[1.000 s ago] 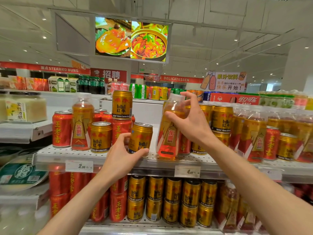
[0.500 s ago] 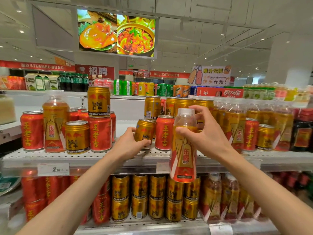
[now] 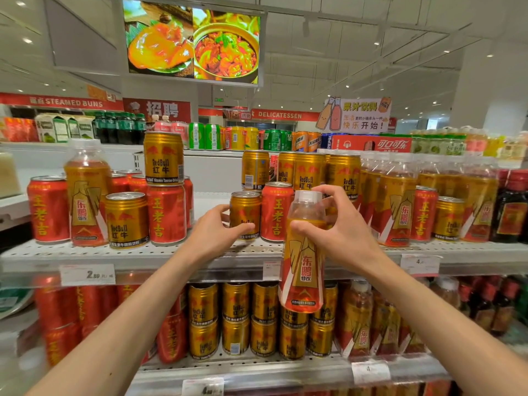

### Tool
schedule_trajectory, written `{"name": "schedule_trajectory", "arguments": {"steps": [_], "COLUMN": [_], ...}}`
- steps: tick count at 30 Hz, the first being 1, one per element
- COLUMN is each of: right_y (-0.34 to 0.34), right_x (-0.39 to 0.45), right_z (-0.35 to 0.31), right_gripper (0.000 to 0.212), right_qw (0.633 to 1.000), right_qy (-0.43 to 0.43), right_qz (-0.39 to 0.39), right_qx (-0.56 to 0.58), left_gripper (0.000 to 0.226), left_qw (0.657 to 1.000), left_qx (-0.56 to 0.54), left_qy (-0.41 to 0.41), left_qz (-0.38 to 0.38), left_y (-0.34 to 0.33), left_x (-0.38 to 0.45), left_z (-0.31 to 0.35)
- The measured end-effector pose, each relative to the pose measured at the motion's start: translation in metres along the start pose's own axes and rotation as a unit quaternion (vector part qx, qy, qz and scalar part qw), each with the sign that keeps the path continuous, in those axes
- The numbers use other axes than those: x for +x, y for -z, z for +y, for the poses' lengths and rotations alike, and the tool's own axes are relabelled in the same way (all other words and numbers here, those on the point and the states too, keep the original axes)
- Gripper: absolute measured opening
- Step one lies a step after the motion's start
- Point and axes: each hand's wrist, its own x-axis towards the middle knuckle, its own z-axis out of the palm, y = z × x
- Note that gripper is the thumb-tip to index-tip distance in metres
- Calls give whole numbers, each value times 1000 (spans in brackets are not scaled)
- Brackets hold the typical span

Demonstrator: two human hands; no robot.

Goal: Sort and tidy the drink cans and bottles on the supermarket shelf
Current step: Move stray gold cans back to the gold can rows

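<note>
our right hand (image 3: 340, 235) pinches the bottle (image 3: 303, 252) near its cap, hanging free before the shelf (image 3: 143, 254); our left hand (image 3: 217, 232) wraps the gold can (image 3: 245, 214). held so high, the bottle may swing and topple neighbouring cans.

A wide screen (image 3: 193, 42) hangs from the ceiling, showing two dishes of food. Below it, a red banner (image 3: 65, 102) reads "STEAMED BUNS", and another red banner (image 3: 280, 115) reads "DELICATESSEN". Between them sits a red sign (image 3: 160, 109) with white Chinese characters. A white cartoon sign (image 3: 357, 115) with two drawn bottles stands to the right. A white pillar (image 3: 494, 90) rises at far right. Small recessed lights (image 3: 434, 102) dot the ceiling.
</note>
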Motion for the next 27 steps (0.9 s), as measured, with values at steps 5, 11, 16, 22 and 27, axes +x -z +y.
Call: {"name": "schedule_trajectory", "arguments": {"steps": [5, 11, 16, 22, 27], "right_y": [-2, -8, -15, -12, 16], "right_x": [-5, -21, -38, -61, -74], "right_z": [0, 5, 9, 18, 36], "right_gripper": [69, 74, 58, 64, 60], "right_qw": [1000, 994, 983, 956, 941], "right_qy": [-24, -65, -96, -146, -171], "right_qz": [10, 47, 109, 169, 180], "right_qx": [9, 68, 115, 192, 230], "left_gripper": [56, 19, 63, 67, 67], "left_qw": [993, 990, 982, 968, 964], "left_qx": [-50, -92, -89, -128, -132], "left_qy": [-34, -96, -68, -62, -72], "left_qz": [97, 41, -155, -205, -221], "left_y": [7, -1, -16, -32, -55], "left_x": [-25, -85, -107, -109, -106], "left_z": [2, -3, -8, -6, 13]}}
